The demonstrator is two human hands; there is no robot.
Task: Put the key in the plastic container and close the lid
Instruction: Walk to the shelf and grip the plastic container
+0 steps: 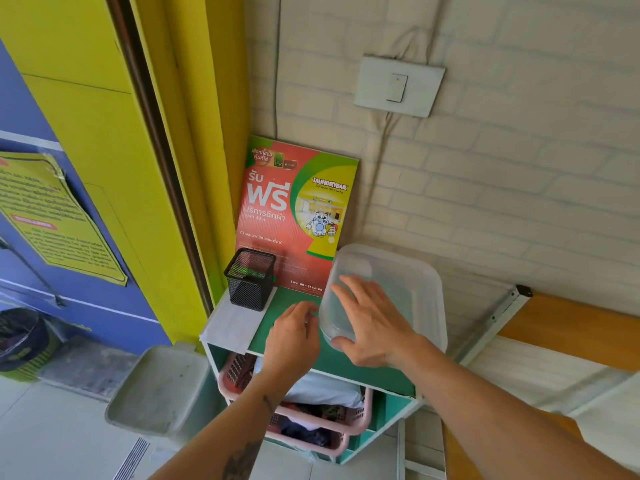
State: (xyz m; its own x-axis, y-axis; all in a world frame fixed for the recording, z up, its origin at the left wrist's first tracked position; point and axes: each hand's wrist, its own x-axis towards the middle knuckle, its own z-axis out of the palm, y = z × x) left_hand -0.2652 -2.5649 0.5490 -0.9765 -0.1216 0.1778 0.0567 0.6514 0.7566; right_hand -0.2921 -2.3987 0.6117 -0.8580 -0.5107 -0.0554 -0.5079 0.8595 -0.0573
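Observation:
A translucent plastic container (415, 289) with its lid on stands on the right of the green shelf top (294, 296). My right hand (370, 320) lies flat on the lid with fingers spread, the thumb at the front left corner. My left hand (292, 336) is at the container's left side, its fingers curled against the rim. I cannot tell whether they hold anything. No key is visible; the contents are hidden by the cloudy lid and my hands.
A black mesh pen holder (250, 278) stands at the shelf's back left, and a red and green poster (294, 209) leans on the wall behind. Pink baskets (332, 420) of clothes fill the shelf below. A wooden table (571, 327) is to the right.

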